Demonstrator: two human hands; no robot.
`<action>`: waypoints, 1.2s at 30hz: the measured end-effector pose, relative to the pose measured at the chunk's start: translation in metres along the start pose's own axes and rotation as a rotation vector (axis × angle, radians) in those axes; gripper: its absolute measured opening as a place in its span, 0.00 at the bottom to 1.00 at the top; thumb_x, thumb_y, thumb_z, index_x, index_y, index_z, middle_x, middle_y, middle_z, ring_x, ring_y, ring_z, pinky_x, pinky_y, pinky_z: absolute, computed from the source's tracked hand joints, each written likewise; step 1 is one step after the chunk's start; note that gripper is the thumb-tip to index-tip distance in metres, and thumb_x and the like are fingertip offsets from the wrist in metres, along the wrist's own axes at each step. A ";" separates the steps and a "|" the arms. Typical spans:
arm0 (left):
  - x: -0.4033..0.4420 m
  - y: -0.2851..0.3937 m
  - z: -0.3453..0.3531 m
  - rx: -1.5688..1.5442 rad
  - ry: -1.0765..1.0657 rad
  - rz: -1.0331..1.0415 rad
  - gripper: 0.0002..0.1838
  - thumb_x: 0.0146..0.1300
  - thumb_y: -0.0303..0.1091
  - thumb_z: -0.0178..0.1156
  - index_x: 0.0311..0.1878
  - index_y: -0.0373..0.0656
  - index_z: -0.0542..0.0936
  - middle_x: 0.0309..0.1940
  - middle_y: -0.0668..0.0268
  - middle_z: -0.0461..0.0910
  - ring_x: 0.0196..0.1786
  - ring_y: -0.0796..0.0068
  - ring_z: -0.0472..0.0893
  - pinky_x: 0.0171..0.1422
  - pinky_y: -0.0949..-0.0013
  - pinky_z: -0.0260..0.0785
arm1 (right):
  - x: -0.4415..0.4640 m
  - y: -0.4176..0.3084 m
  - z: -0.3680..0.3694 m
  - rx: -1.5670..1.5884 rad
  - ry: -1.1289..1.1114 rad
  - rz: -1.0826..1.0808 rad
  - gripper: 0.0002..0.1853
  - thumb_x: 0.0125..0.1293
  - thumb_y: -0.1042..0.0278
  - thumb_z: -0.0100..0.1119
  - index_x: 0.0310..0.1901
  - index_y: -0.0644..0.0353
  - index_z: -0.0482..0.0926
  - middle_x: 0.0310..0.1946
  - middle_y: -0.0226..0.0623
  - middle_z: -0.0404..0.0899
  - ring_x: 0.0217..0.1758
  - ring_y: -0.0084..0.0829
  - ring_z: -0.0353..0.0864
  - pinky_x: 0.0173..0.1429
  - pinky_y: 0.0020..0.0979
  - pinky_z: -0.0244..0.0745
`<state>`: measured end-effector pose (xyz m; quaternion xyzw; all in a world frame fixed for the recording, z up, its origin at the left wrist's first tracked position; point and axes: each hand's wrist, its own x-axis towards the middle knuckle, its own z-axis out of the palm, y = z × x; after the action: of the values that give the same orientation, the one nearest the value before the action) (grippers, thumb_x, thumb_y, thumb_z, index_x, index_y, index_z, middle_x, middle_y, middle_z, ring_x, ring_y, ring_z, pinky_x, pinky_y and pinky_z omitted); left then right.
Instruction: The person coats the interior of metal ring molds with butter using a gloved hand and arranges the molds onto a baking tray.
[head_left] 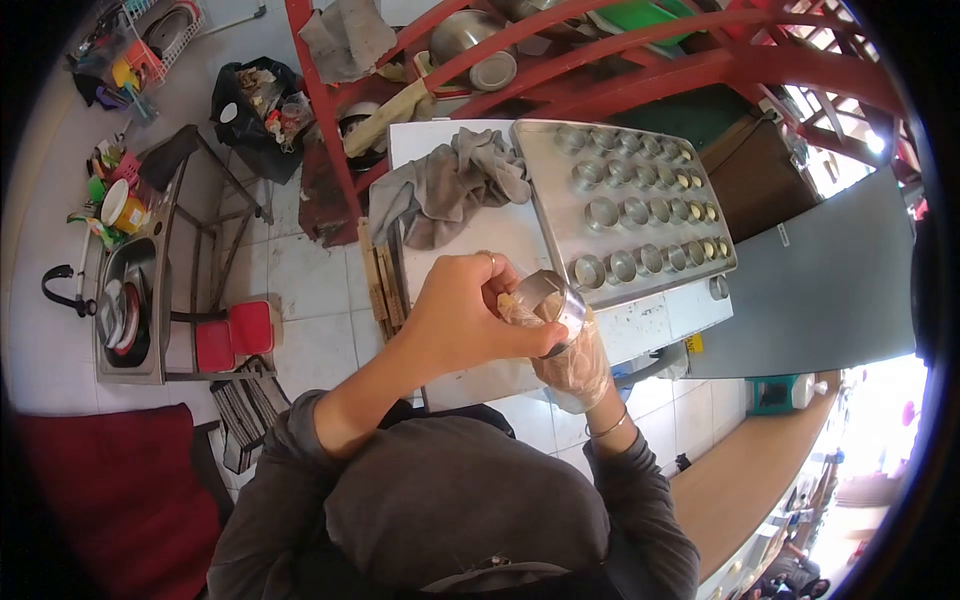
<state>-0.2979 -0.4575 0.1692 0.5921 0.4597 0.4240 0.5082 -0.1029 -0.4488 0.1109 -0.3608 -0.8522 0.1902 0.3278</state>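
Bare, with a ring on one finger, my left hand (452, 305) grips a short metal ring mould (572, 312) by its rim and side. My right hand (575, 372), in a clear plastic glove, is closed around the same mould from below and the right. The mould is tilted; what is inside it I cannot make out well. Just beyond my hands, a metal baking tray (550, 165) carries several rows of similar ring moulds (601, 213). Pale pieces (711, 212) show in some moulds at its right end.
A crumpled grey cloth (450, 190) lies on the white table (520, 225) beside the tray. One loose mould (718, 288) stands by the tray's right corner. Behind is a red metal rack (650, 85) with bowls. A sink (135, 300) and a black rubbish bag (235, 125) are at left.
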 end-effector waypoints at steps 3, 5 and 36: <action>-0.003 -0.003 0.000 -0.020 0.004 -0.030 0.22 0.38 0.39 0.77 0.34 0.36 0.80 0.25 0.70 0.79 0.28 0.82 0.76 0.36 0.77 0.69 | 0.002 -0.003 -0.028 -0.477 -0.109 0.140 0.21 0.53 0.63 0.67 0.48 0.58 0.75 0.37 0.38 0.77 0.41 0.44 0.76 0.46 0.38 0.71; -0.001 -0.003 0.000 -0.007 0.014 0.026 0.23 0.37 0.40 0.77 0.34 0.36 0.80 0.25 0.69 0.79 0.29 0.82 0.77 0.36 0.77 0.69 | -0.004 -0.005 -0.015 0.049 0.115 0.236 0.23 0.52 0.62 0.68 0.50 0.59 0.77 0.33 0.39 0.78 0.37 0.44 0.78 0.45 0.34 0.73; 0.005 -0.006 -0.033 0.211 -0.016 0.795 0.33 0.27 0.42 0.78 0.42 0.41 0.79 0.34 0.65 0.81 0.37 0.67 0.81 0.63 0.56 0.66 | 0.014 -0.073 -0.040 -0.315 0.086 -0.075 0.20 0.53 0.59 0.61 0.47 0.60 0.80 0.48 0.47 0.77 0.52 0.50 0.76 0.52 0.43 0.72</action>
<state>-0.3296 -0.4453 0.1671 0.7758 0.2320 0.5332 0.2450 -0.1180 -0.4838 0.1863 -0.3834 -0.8694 0.0265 0.3105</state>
